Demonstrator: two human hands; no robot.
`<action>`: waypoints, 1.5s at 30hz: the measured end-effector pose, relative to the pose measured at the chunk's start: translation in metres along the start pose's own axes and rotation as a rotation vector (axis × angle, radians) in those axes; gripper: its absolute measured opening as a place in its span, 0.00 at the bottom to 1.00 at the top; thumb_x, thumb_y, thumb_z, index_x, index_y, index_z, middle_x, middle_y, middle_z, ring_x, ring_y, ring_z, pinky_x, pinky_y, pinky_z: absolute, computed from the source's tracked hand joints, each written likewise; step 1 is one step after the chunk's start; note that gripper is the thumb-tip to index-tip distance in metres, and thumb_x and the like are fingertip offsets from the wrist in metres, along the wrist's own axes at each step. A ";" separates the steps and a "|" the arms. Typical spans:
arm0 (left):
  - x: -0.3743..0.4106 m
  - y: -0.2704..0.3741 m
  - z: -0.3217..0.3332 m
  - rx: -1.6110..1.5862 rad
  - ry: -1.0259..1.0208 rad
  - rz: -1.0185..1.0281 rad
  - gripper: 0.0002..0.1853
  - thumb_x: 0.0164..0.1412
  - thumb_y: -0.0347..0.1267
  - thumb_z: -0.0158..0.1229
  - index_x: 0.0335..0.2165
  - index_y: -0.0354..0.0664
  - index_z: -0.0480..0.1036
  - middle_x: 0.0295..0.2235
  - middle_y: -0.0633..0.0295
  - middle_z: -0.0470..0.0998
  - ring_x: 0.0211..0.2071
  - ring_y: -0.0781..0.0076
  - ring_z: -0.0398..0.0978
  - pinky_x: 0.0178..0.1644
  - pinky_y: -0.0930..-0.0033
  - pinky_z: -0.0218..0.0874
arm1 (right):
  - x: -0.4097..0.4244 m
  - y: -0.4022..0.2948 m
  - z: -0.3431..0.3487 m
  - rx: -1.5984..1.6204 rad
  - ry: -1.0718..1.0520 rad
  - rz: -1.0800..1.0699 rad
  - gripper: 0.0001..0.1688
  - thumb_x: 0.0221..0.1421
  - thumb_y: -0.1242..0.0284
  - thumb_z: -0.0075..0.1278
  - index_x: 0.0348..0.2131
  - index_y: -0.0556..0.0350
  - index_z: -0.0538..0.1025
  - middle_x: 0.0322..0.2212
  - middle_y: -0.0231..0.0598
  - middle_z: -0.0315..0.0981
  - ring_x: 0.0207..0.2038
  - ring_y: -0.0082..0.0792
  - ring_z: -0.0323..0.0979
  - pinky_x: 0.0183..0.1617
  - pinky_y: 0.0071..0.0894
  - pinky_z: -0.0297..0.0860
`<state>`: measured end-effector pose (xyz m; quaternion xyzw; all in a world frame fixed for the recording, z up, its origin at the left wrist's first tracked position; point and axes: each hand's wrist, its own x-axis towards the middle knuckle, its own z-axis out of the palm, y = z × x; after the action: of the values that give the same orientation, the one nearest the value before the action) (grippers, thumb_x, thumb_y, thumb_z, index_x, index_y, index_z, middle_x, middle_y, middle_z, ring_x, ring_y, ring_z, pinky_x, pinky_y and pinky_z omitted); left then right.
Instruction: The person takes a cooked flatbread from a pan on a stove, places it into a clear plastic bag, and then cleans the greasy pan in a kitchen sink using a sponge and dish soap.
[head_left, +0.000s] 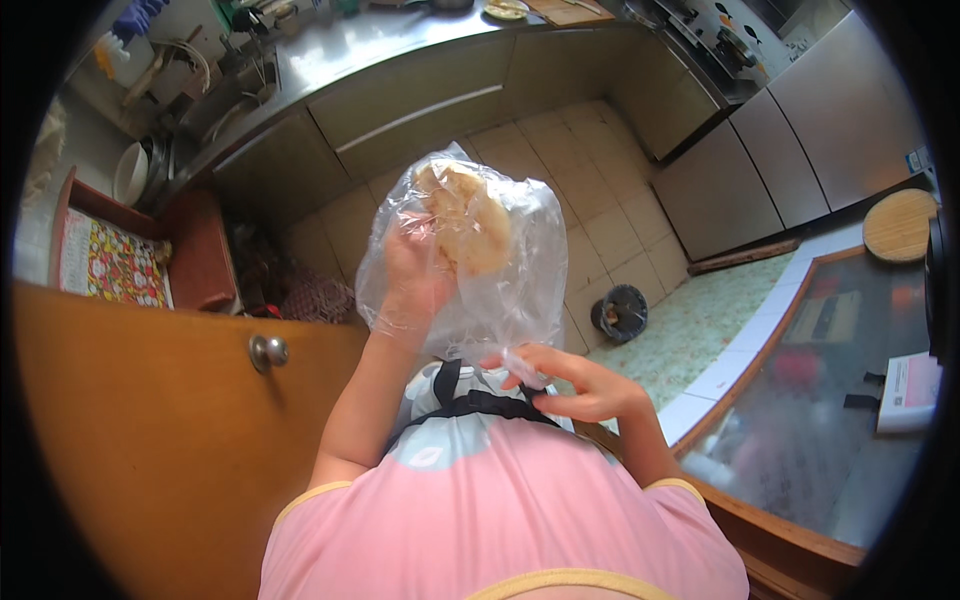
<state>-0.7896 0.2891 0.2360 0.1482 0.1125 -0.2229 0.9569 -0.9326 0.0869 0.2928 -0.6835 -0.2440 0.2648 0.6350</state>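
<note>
A clear plastic bag (525, 292) is spread out in front of my body, its opening towards me. My left hand (420, 262) reaches inside the bag and holds a round, browned flatbread (472, 225), seen through the film. At the bag's near edge, my right hand (577, 382) pinches the gathered, twisted plastic between thumb and fingers. The bag's film partly blurs the left fingertips and the bread.
A wooden door with a round knob (268, 352) stands close on the left. Beyond the tiled floor runs a steel counter (352, 45). A small dark bin (619, 313) is on the floor, and a glass-topped table (795, 390) lies to the right.
</note>
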 end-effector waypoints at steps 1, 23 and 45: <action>0.011 0.013 -0.007 0.008 -0.055 0.008 0.17 0.56 0.36 0.45 0.40 0.38 0.70 0.37 0.56 0.75 0.41 0.58 0.73 0.48 0.54 0.66 | 0.001 0.010 -0.007 -0.058 0.000 -0.108 0.24 0.53 0.79 0.45 0.51 0.60 0.68 0.50 0.43 0.67 0.47 0.36 0.70 0.52 0.33 0.64; 0.177 0.013 0.032 1.329 0.042 0.190 0.21 0.56 0.29 0.50 0.49 0.37 0.62 0.46 0.59 0.66 0.48 0.71 0.63 0.52 0.71 0.55 | 0.167 0.057 -0.242 0.735 0.806 0.043 0.28 0.45 0.75 0.62 0.46 0.59 0.68 0.38 0.34 0.73 0.40 0.25 0.72 0.46 0.26 0.68; 0.369 -0.013 0.136 0.773 -0.203 -0.406 0.37 0.51 0.33 0.64 0.56 0.36 0.56 0.51 0.57 0.66 0.51 0.70 0.66 0.55 0.64 0.57 | 0.214 0.058 -0.389 0.683 0.903 0.027 0.32 0.55 0.63 0.55 0.53 0.59 0.62 0.44 0.35 0.69 0.45 0.28 0.69 0.47 0.26 0.67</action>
<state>-0.4528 0.0876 0.2556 0.4471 -0.0467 -0.4454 0.7743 -0.5127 -0.0618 0.2441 -0.4878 0.1602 0.0179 0.8579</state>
